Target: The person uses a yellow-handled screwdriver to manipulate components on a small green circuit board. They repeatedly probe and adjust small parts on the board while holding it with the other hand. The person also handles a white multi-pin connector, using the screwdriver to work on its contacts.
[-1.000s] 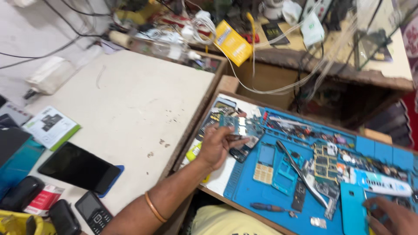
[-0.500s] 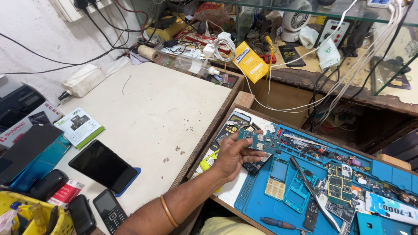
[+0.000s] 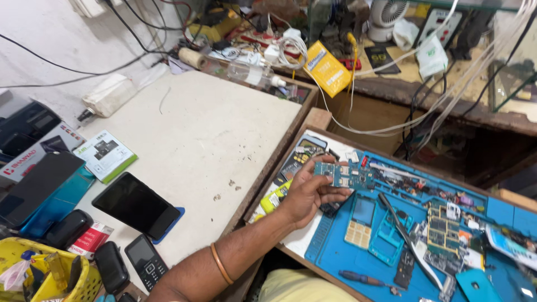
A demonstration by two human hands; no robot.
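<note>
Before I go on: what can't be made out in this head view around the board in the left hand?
- Right hand: not in view, beyond the frame edge.
- Circuit board: its near edge is hidden by the left hand; its parts are too small to tell apart.
- Dark phone: mostly hidden under that hand.
- Blue mat: right end cut off by the frame edge.

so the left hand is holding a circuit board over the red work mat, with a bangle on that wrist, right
Not quite: the work mat is blue, not red, as the head view shows. The rest holds: the left hand holds a circuit board over it, and a bangle sits on that wrist.
</note>
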